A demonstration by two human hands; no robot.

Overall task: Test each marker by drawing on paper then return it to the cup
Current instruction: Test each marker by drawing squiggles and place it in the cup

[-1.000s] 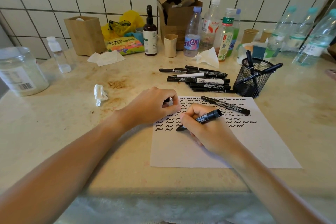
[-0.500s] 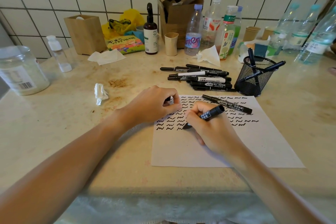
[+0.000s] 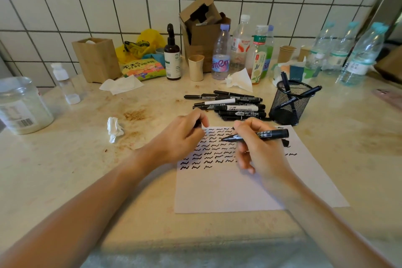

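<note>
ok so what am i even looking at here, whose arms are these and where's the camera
No robot here: these are a person's two bare arms, filmed by one camera worn on their head, looking down at a tabletop. The right hand grips an uncapped black marker, tip toward the left hand. The left hand pinches something small and dark, probably the cap. Beneath them lies a sheet of paper covered with rows of black squiggles. Behind it are a pile of markers and a black mesh cup holding a few. Bottles and boxes line the tiled wall.
</note>
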